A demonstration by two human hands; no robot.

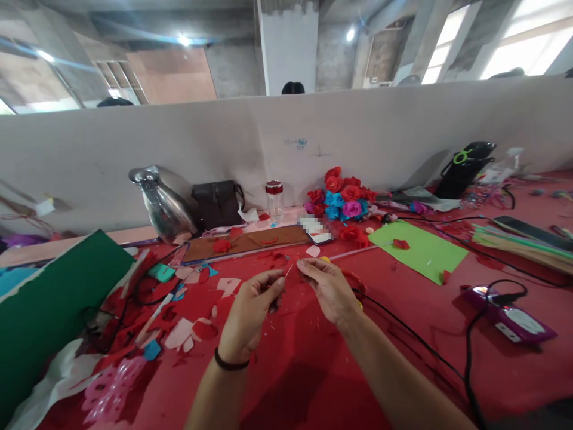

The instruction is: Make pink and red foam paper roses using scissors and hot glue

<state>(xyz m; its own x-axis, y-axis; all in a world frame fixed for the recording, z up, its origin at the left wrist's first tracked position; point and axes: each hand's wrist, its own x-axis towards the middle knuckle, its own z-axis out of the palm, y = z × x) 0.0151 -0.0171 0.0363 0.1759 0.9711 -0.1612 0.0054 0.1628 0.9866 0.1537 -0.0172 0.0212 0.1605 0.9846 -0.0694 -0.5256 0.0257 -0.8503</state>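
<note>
Over the middle of the red table [286, 382], my left hand [253, 307] pinches a thin pale stick [289, 270] between thumb and forefinger. The stick points up and to the right. My right hand [329, 286] is close beside its upper end, with thumb and fingertips pressed together. Whatever lies in that pinch is too small to make out. Left of my left hand are scattered red and pink cut pieces [181, 334]. Just beyond my hands lies a pale pink petal-shaped piece [313, 251].
Paper flowers [342, 197] are bunched at the back, near a lidded jar [274, 200], a dark bag [218, 204] and a metal jug [163, 206]. A green sheet [425, 251] lies right. Black cables [412, 334] run to a purple device [510, 316]. A green board [67, 310] stands left.
</note>
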